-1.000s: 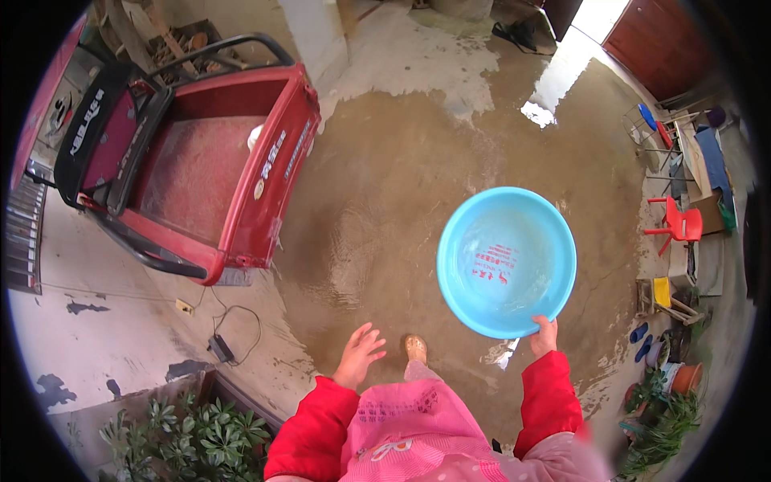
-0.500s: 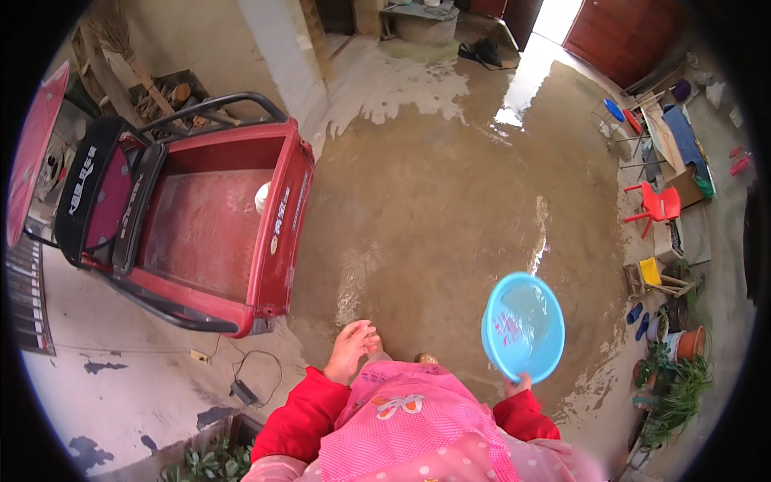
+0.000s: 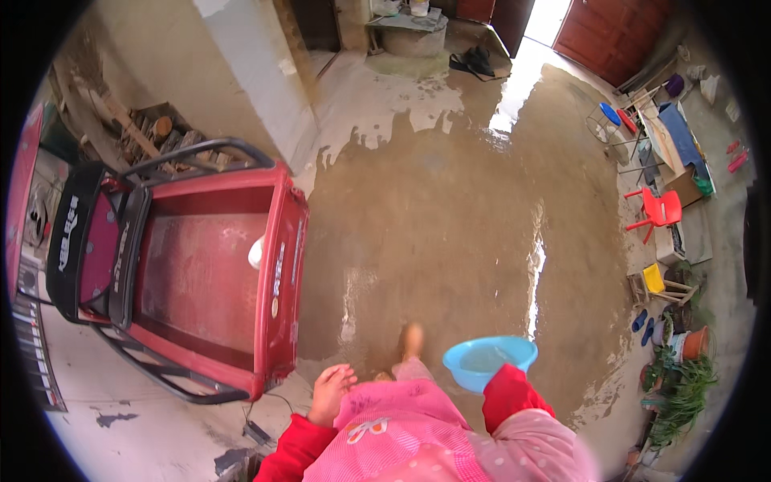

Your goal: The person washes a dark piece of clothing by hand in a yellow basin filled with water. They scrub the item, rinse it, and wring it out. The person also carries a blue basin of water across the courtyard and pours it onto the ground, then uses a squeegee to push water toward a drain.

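Listener: What does the head camera look down on?

Describer: A person in a pink apron (image 3: 401,422) on a broad wet floor (image 3: 450,233), one foot (image 3: 414,341) set ahead of the other. A round light-blue basin (image 3: 470,365) is in front of the body, to the right, seen at a slant with its mouth upward; it appears to be off the floor.

Listener: And the hands?

Describer: The left hand (image 3: 331,394) is empty, its fingers loosely bent, beside the apron. The right hand is hidden behind its red sleeve (image 3: 511,395), which overlaps the basin's near side, so one cannot tell how it grips, or whether it does. Whether the basin holds water is also unclear.

Listener: How is the basin best handled here?

Describer: Probably with a firm hold on the rim, since a wide basin supported at one side is likely to tip. The left hand could steady the opposite edge. Short, flat steps seem wise, as the shining floor may be slippery.

Listener: What stands around?

Describer: A red cargo tricycle (image 3: 273,337) at the left; at the right, a small red chair (image 3: 662,210), blue slippers (image 3: 645,325) and potted plants (image 3: 683,402).
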### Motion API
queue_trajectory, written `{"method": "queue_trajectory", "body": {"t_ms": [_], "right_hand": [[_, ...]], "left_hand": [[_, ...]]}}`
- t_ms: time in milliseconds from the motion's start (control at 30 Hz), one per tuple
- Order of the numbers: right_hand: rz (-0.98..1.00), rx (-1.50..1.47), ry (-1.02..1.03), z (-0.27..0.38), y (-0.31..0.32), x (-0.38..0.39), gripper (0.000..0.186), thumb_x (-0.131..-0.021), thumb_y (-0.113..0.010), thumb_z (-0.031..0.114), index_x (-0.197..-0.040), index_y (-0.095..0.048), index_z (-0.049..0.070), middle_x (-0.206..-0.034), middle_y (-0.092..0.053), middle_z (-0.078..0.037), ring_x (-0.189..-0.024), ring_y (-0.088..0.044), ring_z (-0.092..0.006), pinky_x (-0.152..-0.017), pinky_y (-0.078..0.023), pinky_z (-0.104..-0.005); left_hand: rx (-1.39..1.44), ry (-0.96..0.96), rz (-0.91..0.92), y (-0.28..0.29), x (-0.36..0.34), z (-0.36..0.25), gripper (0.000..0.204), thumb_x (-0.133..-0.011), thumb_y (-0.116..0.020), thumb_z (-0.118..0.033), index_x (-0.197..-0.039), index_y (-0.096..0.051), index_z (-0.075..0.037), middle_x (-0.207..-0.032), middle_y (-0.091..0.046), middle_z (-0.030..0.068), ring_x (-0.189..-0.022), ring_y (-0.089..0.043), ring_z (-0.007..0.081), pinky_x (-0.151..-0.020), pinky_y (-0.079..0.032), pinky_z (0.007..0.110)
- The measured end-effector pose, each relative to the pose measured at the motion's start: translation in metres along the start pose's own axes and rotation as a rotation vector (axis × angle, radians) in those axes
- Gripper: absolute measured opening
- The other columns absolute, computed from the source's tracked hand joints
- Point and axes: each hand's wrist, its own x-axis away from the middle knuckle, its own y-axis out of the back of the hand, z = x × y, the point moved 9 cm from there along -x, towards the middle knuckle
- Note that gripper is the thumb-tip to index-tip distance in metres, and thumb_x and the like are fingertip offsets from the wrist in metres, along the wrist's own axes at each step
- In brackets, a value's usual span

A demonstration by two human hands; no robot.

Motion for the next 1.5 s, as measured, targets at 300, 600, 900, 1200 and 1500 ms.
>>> {"method": "queue_trajectory", "body": {"t_ms": [300,600,900,1200,1500], "right_hand": [[-0.359,0.715,0.703,0.295,-0.259,0.107,0.046,-0.083,-0.044,0.007,-0.128,-0.043,0.014,-0.117,-0.051,-0.021,-0.093,-0.059,-0.0401,-0.08,-0.049,-0.0429],[-0.392,0.74,0.757,0.395,-0.136,0.08,0.072,-0.072,-0.068,0.012,-0.135,-0.034,0.018,-0.119,-0.046,-0.021,-0.103,-0.053,-0.0408,-0.086,-0.045,-0.0482],[-0.485,0.724,0.46,0.318,-0.034,0.023,0.05,-0.073,-0.056,0.008,-0.122,-0.044,0.008,-0.104,-0.055,-0.024,-0.093,-0.058,-0.0406,-0.074,-0.051,-0.0498],[-0.287,-0.071,-0.029,0.333,-0.057,-0.004,0.04,-0.076,-0.055,0.014,-0.114,-0.047,0.004,-0.104,-0.056,-0.023,-0.089,-0.06,-0.0406,-0.07,-0.052,-0.0516],[0.321,-0.856,0.011,0.51,-0.249,0.02,0.043,-0.071,-0.051,0.001,-0.113,-0.045,0.003,-0.106,-0.055,-0.011,-0.096,-0.057,-0.0313,-0.082,-0.052,-0.0452]], "left_hand": [[-0.047,-0.093,-0.143,-0.045,-0.049,-0.085,0.021,-0.091,-0.052,-0.019,-0.108,-0.054,-0.005,-0.098,-0.06,0.0093,-0.084,-0.06,0.02,-0.07,-0.049,0.034],[-0.024,-0.034,0.096,-0.169,-0.115,-0.125,0.02,-0.09,-0.054,-0.017,-0.106,-0.054,-0.005,-0.098,-0.06,0.0089,-0.084,-0.06,0.0199,-0.071,-0.05,0.034],[-0.118,-0.072,0.241,-0.281,-0.225,-0.223,0.021,-0.089,-0.055,-0.017,-0.106,-0.053,-0.005,-0.099,-0.06,0.009,-0.085,-0.06,0.0199,-0.07,-0.05,0.033],[-0.316,-0.125,0.477,-0.496,-0.351,-0.343,0.021,-0.09,-0.053,-0.018,-0.106,-0.055,-0.004,-0.1,-0.061,0.0078,-0.084,-0.059,0.0161,-0.068,-0.049,0.029],[-0.541,-0.028,0.777,-0.749,-0.407,-0.287,0.046,-0.088,-0.059,-0.023,-0.126,-0.044,-0.003,-0.104,-0.056,0.005,-0.091,-0.052,0.0111,-0.071,-0.046,0.026]]}}
